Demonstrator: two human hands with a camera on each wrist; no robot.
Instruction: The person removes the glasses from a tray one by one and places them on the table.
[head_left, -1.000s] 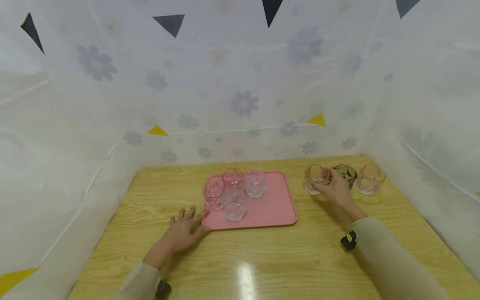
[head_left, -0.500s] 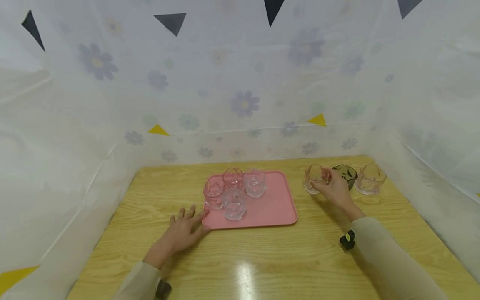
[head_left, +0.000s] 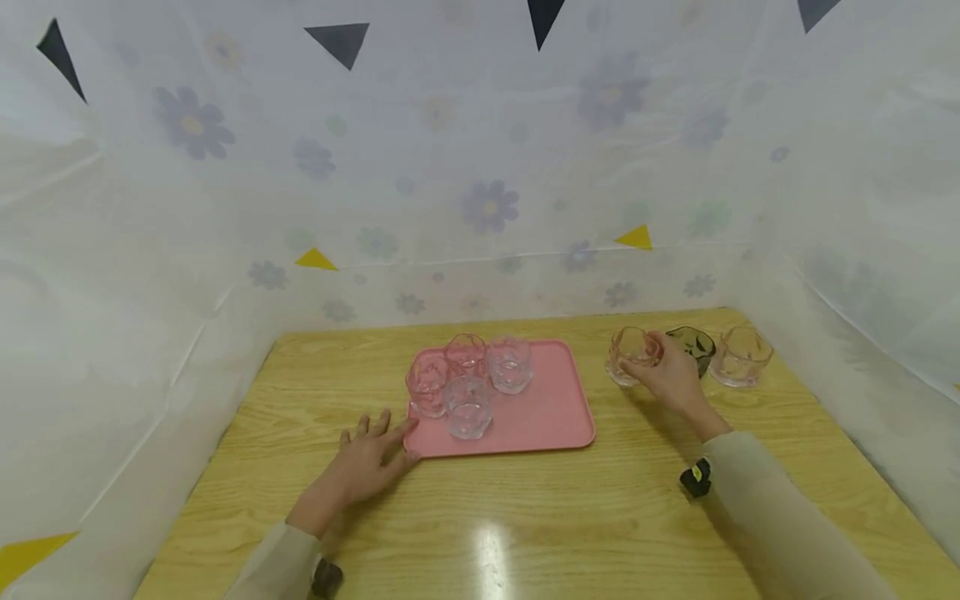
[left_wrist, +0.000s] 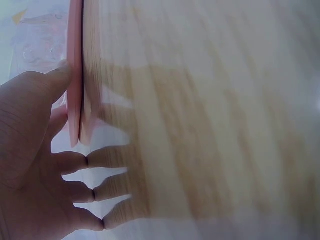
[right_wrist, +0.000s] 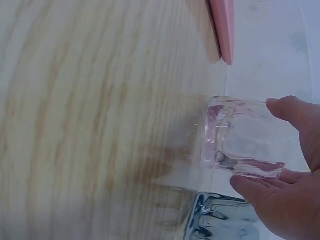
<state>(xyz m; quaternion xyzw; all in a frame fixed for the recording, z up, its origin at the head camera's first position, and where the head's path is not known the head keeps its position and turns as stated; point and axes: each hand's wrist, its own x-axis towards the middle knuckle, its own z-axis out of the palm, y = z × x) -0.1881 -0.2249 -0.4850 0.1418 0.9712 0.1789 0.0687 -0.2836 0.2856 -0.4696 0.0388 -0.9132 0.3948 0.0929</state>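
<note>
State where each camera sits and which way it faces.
Head: worn on the head, looking forward and down at the table; left hand, right hand and sleeves show.
Left wrist: worn there, facing the tray and table; the left hand shows.
Right wrist: worn there, facing the held glass; the right hand shows.
Shared: head and right wrist both show the held glass.

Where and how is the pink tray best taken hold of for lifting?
I would grip the pink tray by the rim of its two short ends, one hand from each side. It lies flat, wider than deep, and its four glasses are bunched towards the left, so that end will likely feel heavier.
</note>
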